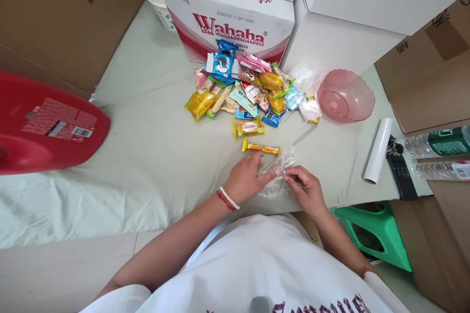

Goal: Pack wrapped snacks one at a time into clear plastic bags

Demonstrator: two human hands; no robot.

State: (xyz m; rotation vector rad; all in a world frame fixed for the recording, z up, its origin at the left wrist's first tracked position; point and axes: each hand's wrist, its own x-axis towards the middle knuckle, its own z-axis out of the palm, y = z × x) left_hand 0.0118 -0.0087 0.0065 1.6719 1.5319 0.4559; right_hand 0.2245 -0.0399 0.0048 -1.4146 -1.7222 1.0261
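A crumpled clear plastic bag [273, 188] lies near the front edge of the covered surface, between my two hands. My right hand [306, 188] pinches the bag between thumb and fingertips. My left hand [247, 176], wearing a beaded bracelet [229, 198] and a red one, is closed on the bag's left part, its thumb reaching toward the right fingertips. Some of the left fingers are hidden. Just beyond the left fingertips is a narrow yellow-and-orange wrapped bar [261, 147]. A yellow packaged snack [247, 127] lies farther back.
Many wrapped snacks [242, 93] are heaped before a Wahaha carton [227, 14]. A pink bowl [345, 96] stands right of them. At far right are a white roll [378, 150], a black object [402, 177] and plastic bottles [448, 142]. A red container [47, 122] is left; a green stool [374, 234] stands below.
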